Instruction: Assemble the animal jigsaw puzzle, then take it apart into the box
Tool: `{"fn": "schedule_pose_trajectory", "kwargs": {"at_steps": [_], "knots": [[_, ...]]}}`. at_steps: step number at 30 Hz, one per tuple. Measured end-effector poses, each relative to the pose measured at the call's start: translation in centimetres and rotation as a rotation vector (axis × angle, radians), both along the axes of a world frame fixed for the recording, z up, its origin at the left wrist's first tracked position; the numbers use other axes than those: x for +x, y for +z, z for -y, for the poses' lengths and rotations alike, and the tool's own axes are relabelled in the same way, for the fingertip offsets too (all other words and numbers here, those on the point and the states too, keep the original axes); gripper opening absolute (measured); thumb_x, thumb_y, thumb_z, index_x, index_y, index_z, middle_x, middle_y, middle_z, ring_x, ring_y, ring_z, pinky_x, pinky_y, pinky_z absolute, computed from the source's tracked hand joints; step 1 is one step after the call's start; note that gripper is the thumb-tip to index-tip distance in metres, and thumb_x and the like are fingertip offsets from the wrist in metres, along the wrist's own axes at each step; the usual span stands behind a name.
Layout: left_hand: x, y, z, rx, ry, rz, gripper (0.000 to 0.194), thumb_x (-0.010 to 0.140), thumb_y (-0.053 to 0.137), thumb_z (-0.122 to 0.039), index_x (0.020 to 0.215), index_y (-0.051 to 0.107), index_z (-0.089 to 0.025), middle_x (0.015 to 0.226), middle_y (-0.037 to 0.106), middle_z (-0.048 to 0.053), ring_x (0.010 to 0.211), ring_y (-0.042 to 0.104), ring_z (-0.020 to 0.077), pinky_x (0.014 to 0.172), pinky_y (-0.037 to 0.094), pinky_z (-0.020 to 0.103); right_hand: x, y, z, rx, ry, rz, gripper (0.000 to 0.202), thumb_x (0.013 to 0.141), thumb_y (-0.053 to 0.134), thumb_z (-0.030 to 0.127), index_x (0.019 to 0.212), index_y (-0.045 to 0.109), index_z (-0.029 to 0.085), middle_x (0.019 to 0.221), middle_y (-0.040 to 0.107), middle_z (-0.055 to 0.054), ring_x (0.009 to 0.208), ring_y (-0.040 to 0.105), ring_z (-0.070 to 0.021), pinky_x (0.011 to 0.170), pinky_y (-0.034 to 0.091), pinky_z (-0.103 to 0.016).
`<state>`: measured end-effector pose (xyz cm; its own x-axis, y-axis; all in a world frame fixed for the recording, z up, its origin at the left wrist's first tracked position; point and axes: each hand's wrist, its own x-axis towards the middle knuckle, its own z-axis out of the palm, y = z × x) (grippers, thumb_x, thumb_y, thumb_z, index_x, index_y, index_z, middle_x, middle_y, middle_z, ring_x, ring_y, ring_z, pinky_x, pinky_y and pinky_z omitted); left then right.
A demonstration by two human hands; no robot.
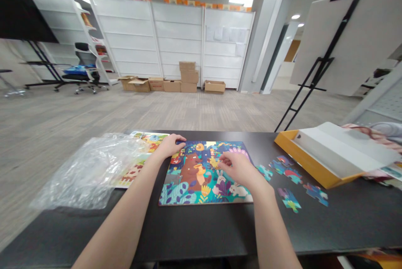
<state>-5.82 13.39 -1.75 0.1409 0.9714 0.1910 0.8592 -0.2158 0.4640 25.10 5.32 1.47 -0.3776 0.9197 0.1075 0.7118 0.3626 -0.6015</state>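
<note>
A colourful jigsaw puzzle [191,172] with a brown bear, white rabbits and plants lies flat on the black table [194,235]. My left hand [171,145] rests at its upper left corner, fingers stretched out and holding nothing. Over the right half of the picture is my right hand [237,167], its fingers curled and pinched close to the surface. Whatever is between those fingertips is hidden. Several loose jigsaw pieces lie to the right of the puzzle, among them a blue-green one [289,200] and a dark blue one [315,193].
Crinkled clear plastic wrapping [91,172] partly covers printed animal picture sheets [135,172] on the left. An open yellow box [314,164] with a white inside stands at the right. Beyond the table are cardboard boxes [188,77], an office chair [84,70] and a board on a stand [342,43].
</note>
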Motion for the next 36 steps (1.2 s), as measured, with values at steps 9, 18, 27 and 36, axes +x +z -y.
{"fn": "schedule_pose_trajectory", "kwargs": {"at_steps": [9,18,27,36], "knots": [[0.1,-0.3,-0.6,0.001,0.013,0.003,0.038,0.079,0.056,-0.039,0.103,0.078,-0.018,0.109,0.078,0.01,0.102,0.07,0.0282,0.097,0.053,0.038,9.1,2.4,1.0,0.141,-0.454,0.09,0.022,0.089,0.058,0.032,0.096,0.075,0.019,0.1,0.078,-0.009,0.095,0.071,-0.0244,0.083,0.051,-0.032],[0.5,-0.2,-0.4,0.014,0.024,0.036,0.036,0.078,0.056,-0.042,0.096,0.077,-0.02,0.108,0.078,0.011,0.105,0.07,0.0297,0.099,0.052,0.038,18.5,0.7,2.3,0.052,-0.812,0.181,0.022,0.084,0.06,0.032,0.086,0.078,0.019,0.085,0.079,-0.01,0.076,0.072,-0.0241,0.069,0.051,-0.032],[0.7,-0.3,-0.4,0.054,0.078,0.104,0.041,0.077,0.062,-0.045,0.104,0.075,-0.018,0.11,0.077,0.013,0.099,0.071,0.0281,0.093,0.056,0.036,23.0,-2.5,1.0,0.079,-0.69,0.275,0.026,0.078,0.07,0.036,0.098,0.076,0.019,0.1,0.078,-0.012,0.09,0.073,-0.0275,0.081,0.055,-0.036],[1.0,-0.3,-0.2,0.092,0.108,0.125,0.039,0.081,0.057,-0.047,0.099,0.075,-0.017,0.105,0.077,0.013,0.095,0.071,0.0277,0.089,0.056,0.036,20.5,-3.1,-1.4,0.077,-0.695,0.463,0.033,0.088,0.063,0.041,0.106,0.076,0.018,0.107,0.075,-0.017,0.098,0.071,-0.0318,0.085,0.052,-0.04]]}}
